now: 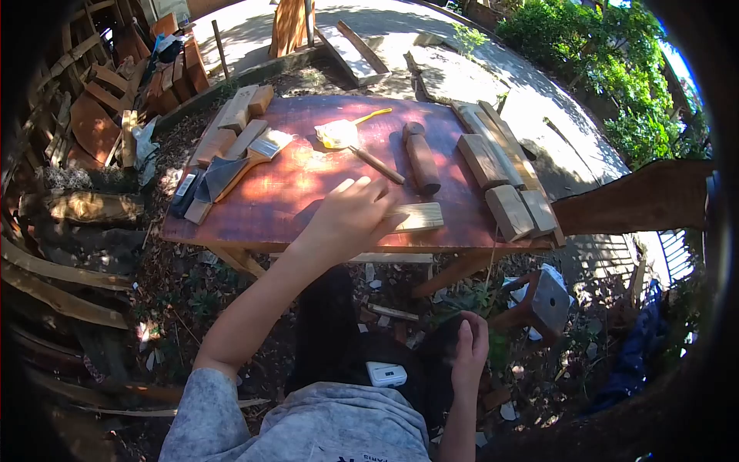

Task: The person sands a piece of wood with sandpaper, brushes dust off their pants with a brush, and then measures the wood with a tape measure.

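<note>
L hand (350,219), fingers apart, rested on wood block (422,217) at surface (308,192) edge; R hand (469,350), well below block, unclear if closed. Pressing block flat seemed best.

Setting: outdoor yard, daylight; strong sun with dappled shade falls across a reddish-brown table (292,189) at centre, its top a flat board on wooden legs; ground (185,289) beneath is bare earth covered with leaf litter and wood chips; stacked timber offcuts (92,115) and a log (85,206) line the left side; a sunlit paved path (500,85) runs behind the table toward upper right; green shrubs (608,69) border the path at right; upright planks (289,27) stand beyond the far table edge
</note>
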Demonstrator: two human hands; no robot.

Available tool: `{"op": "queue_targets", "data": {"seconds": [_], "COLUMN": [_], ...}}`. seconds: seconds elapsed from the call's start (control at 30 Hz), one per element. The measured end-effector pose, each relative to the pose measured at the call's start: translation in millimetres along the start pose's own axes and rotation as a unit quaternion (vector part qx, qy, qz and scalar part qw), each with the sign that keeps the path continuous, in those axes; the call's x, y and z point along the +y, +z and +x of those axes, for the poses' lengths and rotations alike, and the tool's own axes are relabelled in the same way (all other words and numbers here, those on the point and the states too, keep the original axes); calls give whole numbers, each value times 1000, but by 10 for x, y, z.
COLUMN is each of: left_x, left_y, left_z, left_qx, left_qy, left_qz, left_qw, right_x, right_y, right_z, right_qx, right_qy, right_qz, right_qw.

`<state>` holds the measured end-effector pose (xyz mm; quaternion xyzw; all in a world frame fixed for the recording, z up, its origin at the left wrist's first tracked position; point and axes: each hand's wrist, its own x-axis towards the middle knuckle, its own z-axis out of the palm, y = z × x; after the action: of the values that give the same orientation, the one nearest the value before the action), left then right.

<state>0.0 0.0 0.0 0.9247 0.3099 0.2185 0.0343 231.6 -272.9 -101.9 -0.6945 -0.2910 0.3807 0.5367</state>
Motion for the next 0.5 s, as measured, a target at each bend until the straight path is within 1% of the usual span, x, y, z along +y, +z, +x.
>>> {"op": "queue_targets", "data": {"seconds": [0.07, 0.1, 0.17, 0.2, 0.27, 0.33, 0.4, 0.43, 0.5], "left_x": [42, -198, -318, -406, -502, -548, -486, -481, -490], "left_y": [-45, -59, -118, -121, -45, -45, -63, -68, -64], "left_z": [-11, -141, -267, -340, -439, -507, -495, -502, -495], "left_qx": [33, 69, 105, 117, 146, 168, 183, 170, 142], "left_qy": [-37, -43, -43, -52, -73, -81, -78, -77, -67], "left_qz": [-1, -28, -45, -45, -49, -68, -106, -90, -61], "left_qw": [999, 996, 993, 991, 985, 980, 974, 978, 986], "right_x": [-95, -249, -422, -550, -794, -967, -1271, -1412, -1610], "right_y": [-117, 39, 125, 151, 189, 189, 207, 244, 323], "right_z": [58, 84, 128, 137, 243, 413, 520, 580, 751], "right_qx": [17, 33, 58, 55, 71, 66, 62, 60, 83], "right_qy": [-63, -102, -161, -148, -213, -255, -207, -182, -239], "right_qz": [-63, -101, -127, -129, -196, -250, -263, -269, -356], "right_qw": [996, 989, 977, 979, 954, 932, 940, 944, 900]}}
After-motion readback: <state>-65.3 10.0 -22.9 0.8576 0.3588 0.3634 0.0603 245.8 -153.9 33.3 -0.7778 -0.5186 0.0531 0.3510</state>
